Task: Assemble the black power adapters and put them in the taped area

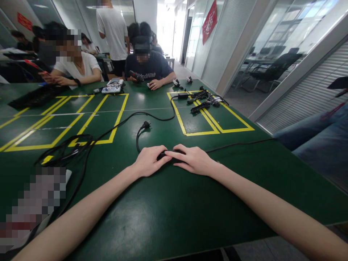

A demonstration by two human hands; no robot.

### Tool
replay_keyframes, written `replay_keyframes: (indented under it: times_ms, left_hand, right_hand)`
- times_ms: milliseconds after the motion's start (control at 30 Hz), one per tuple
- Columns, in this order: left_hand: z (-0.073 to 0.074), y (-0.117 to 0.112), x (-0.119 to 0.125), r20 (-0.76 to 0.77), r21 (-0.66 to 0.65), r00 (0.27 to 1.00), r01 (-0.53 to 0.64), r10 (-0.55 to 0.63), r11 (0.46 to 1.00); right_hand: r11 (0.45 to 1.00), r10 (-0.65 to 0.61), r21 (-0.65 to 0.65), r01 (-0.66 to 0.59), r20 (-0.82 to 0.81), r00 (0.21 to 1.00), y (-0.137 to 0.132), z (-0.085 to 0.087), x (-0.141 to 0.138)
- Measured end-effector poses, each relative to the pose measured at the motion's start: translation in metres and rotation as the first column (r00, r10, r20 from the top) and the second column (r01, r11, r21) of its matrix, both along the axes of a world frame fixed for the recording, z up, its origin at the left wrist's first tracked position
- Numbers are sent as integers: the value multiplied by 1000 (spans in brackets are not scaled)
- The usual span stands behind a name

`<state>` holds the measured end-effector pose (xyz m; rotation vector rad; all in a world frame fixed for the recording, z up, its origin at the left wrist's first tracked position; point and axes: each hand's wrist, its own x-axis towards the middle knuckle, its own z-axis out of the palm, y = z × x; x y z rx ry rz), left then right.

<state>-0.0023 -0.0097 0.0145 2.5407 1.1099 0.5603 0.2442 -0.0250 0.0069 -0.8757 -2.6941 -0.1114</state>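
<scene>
My left hand (149, 160) and my right hand (193, 159) meet at the middle of the green table (141, 203). Between them lies a slim black power adapter (178, 156), largely covered by my fingers. The left hand's thumb and fingers close around its left end. On the other end the right hand's fingers rest, curled over the top, with the index finger reaching the left thumb. A short black cord curves from the left hand to a power plug (146, 125) lying on the table. From the right side a thin cable (241, 144) runs toward the table's right edge.
Coiled black cable (65, 154) lies left of my hands, near a blurred flat object (35, 210). Another adapter (183, 96) and black devices (199, 103) sit by yellow tape outlines (201, 133). People (152, 65) sit across the table; someone's jeans (320, 134) show at right.
</scene>
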Motion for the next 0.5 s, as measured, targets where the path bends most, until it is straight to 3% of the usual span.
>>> replay_keyframes:
  times_ms: [100, 167, 300, 367, 500]
  left_hand:
    - [-1, 0, -1, 66, 26, 997, 35, -37, 999]
    - [-2, -1, -1, 114, 154, 991, 45, -63, 987]
    - [-5, -2, -2, 166, 393, 986, -45, -23, 918]
    - [-8, 0, -2, 136, 380, 990, -24, -31, 925]
    - [-15, 5, -1, -35, 237, 988, 156, -152, 959]
  right_hand:
    - [999, -33, 12, 33, 47, 998, 2, -1, 2]
    - [998, -57, 0, 57, 24, 998, 6, -1, 7]
    - [987, -163, -48, 156, -224, 961, 21, 7, 31]
    - [975, -219, -59, 215, -417, 882, 33, 11, 53]
    - [909, -350, -80, 409, -678, 646, 60, 14, 120]
